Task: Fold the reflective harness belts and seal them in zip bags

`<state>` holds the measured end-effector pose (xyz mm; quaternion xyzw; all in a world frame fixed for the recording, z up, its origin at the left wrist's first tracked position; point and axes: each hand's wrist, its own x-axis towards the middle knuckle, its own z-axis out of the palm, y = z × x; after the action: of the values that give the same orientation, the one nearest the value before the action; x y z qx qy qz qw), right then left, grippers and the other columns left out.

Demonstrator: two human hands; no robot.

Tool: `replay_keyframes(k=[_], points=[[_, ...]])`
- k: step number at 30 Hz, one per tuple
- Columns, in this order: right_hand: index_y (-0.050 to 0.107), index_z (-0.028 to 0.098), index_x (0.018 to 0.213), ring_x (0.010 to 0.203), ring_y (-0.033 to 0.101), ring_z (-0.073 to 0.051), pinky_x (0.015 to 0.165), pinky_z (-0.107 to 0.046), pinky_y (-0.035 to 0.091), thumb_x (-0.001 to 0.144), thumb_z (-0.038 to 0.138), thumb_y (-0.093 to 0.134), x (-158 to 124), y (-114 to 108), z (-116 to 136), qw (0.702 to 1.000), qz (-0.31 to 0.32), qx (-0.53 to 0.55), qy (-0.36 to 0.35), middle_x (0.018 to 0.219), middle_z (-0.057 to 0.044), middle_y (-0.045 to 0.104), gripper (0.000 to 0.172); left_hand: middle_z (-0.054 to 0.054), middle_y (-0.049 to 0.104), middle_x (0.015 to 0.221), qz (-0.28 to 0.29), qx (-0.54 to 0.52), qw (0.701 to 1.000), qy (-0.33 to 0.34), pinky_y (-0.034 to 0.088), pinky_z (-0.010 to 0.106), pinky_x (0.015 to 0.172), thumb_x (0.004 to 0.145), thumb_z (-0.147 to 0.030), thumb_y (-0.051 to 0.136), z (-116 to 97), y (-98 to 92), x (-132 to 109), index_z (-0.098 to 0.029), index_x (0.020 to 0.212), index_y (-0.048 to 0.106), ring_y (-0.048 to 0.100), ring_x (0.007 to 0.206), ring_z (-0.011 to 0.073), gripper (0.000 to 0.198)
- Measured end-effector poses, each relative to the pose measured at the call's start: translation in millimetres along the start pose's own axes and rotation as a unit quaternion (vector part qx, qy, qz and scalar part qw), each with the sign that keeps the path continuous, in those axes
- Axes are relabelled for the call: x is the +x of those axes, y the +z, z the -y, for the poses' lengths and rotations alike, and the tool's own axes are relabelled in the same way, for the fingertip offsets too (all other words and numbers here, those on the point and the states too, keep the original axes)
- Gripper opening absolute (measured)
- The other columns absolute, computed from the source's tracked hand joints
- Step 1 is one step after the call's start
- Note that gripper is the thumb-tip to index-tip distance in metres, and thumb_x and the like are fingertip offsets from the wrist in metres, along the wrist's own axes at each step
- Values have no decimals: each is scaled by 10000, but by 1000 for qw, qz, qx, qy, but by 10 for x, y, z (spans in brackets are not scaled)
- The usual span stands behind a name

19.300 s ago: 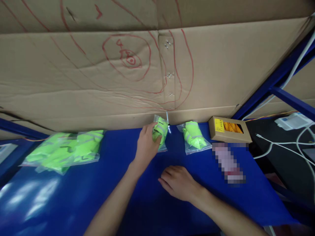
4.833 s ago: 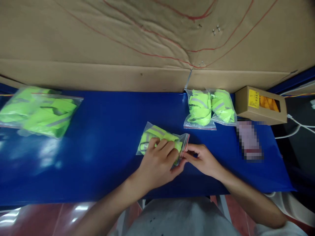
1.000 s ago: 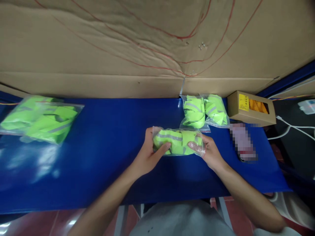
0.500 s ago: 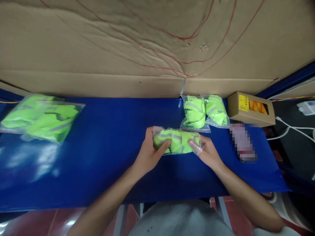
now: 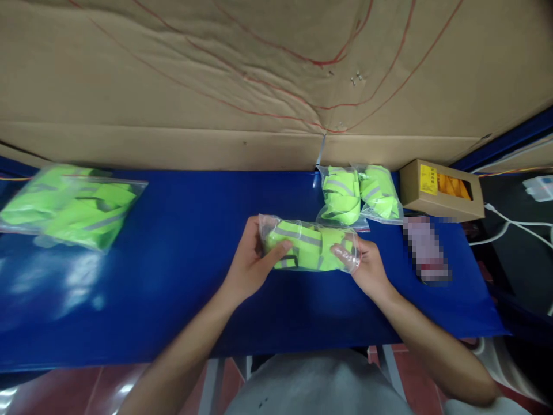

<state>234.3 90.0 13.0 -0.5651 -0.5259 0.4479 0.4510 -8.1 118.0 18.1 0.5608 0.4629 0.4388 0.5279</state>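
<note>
Between my hands is a clear plastic bag (image 5: 309, 248) with a folded neon-yellow reflective strap inside, grey stripes showing through the film. My left hand (image 5: 254, 256) grips its left end, thumb pressed on the front. On the other end, my right hand (image 5: 365, 265) is closed, its thumb lying under or behind a fold of the clear film. The fingers behind the bag are hidden. Just beyond it lie two similar bags, one bag of neon straps (image 5: 341, 196) next to another bag (image 5: 380, 193).
More bagged neon straps (image 5: 90, 213) overlap on the left of the blue table (image 5: 181, 276). A cardboard box (image 5: 440, 190) with orange contents stands back right. In front of it lies a blurred-out phone-like object (image 5: 425, 251). White cables (image 5: 514, 225) run at the right; a cardboard wall (image 5: 173, 86) rises behind.
My left hand has shifted slightly left along the bag, and the bag looks more stretched out and flatter. My right hand has hardly moved.
</note>
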Motion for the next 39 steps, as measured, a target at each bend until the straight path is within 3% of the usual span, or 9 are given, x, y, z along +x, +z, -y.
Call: replay_keyframes(k=[4,11,17,22,27,30,34,36,39], points=[[751,214,698,668,617,-193,636,-306,518,793,510,814,22,-47,-23,1000,-1,20,8,695,-5,670,317,19,613,985,-27,16,1000,-1,515,252,735,894,-393,767,-43,-81,33,-222,1105,571,610,851,145,335],[799,225,810,805,675,-236,731,-324,529,830,518,786,49,-90,-100,999,-14,21,23,842,-15,753,294,1,619,946,-74,12,997,-4,493,225,693,924,-389,738,-86,-182,91,-226,1057,612,602,789,115,245],[813,209,873,727,650,-211,646,-296,503,833,560,772,70,-73,-99,999,-20,26,42,793,-19,749,355,2,638,965,-77,3,997,-10,515,210,699,908,-376,762,-70,-177,104,-223,1054,629,616,803,107,250],[815,219,864,699,639,-202,649,-305,498,848,507,773,43,-85,-124,999,-36,8,21,796,-13,751,292,-5,641,924,-116,-21,993,9,523,214,648,922,-384,744,-87,-160,92,-221,1031,634,611,736,102,225],[824,243,872,799,690,-245,753,-355,543,825,458,795,-1,-41,-68,996,-73,-28,-29,870,-21,778,223,-11,618,841,-178,92,979,38,475,216,636,977,-391,668,-66,-106,52,-208,971,611,571,710,103,191],[827,246,863,818,698,-251,775,-364,549,821,450,799,-1,-25,-41,996,-75,-37,-43,869,-26,780,210,-4,605,870,-140,113,982,52,472,223,642,979,-396,659,-53,-77,54,-207,1006,586,560,711,103,205],[815,228,794,692,649,-204,638,-312,511,786,514,825,41,-57,-67,997,-55,31,36,770,-12,750,286,30,645,1047,-37,38,999,5,545,255,720,890,-413,768,-39,-72,79,-221,1109,539,658,856,147,370],[803,216,748,631,617,-185,584,-297,490,778,577,813,66,-75,-78,995,-47,58,66,709,-9,724,362,41,657,1089,-25,63,998,5,559,276,764,858,-407,801,-29,-88,74,-224,1139,546,678,935,177,420],[776,206,675,597,595,-175,555,-292,483,756,639,805,85,-80,-67,994,-45,69,78,662,-9,696,441,33,679,1042,-38,161,985,48,548,274,721,839,-405,817,-9,-123,39,-226,1160,595,686,882,181,430]])
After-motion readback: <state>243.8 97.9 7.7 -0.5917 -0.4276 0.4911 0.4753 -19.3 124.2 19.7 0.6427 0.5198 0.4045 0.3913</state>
